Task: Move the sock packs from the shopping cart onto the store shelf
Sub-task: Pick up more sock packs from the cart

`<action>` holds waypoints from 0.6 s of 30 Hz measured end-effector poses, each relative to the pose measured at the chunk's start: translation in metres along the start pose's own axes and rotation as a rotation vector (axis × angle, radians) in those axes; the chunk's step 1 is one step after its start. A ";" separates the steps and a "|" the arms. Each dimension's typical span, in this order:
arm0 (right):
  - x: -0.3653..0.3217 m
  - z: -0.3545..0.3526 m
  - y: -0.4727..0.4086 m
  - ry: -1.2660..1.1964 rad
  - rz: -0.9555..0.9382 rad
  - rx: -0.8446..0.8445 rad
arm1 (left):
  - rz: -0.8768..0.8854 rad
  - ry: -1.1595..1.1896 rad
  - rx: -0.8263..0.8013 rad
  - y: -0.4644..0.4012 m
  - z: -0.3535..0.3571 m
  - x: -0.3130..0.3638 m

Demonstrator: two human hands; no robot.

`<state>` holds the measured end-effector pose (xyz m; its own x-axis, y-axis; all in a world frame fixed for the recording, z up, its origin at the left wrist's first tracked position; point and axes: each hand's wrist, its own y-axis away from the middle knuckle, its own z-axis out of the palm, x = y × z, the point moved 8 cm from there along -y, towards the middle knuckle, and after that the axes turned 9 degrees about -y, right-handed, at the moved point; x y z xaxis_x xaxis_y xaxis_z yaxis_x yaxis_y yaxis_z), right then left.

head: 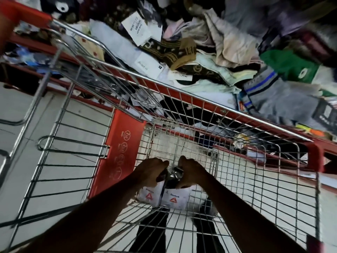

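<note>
Two white sock packs with a red triangle logo (174, 197) lie side by side at the bottom of the wire shopping cart (237, 179). Dark socks (174, 175) stick out of their tops. My left hand (151, 170) and my right hand (189, 170) are both down inside the cart, fingers closed on the dark upper ends of the packs, left hand on the left pack, right hand on the right one. The store shelf (182, 99), edged in red, runs across the top of the view beyond the cart and is heaped with socks and clothes.
A red plastic child-seat flap (120, 150) stands at the cart's left inner side. Grey socks with blue stripes (269, 95), a green item (290, 66) and brown patterned socks (175, 53) lie on the shelf. Pale floor tiles show through the wire.
</note>
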<state>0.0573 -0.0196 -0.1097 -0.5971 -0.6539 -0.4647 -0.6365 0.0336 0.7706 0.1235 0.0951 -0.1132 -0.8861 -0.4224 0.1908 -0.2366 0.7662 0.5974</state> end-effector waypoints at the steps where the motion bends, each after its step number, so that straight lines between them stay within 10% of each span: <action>1: -0.004 -0.007 0.008 -0.011 -0.021 0.047 | -0.005 0.010 0.010 0.006 -0.007 0.001; 18: -0.136 -0.259 0.286 0.300 -0.307 0.806 | -0.240 -0.260 0.644 0.177 -0.339 0.067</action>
<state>0.0832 -0.1168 0.2871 -0.2650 -0.8867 -0.3789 -0.9620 0.2700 0.0409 0.1574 0.0383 0.2694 -0.8274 -0.5470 -0.1269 -0.5524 0.8336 0.0086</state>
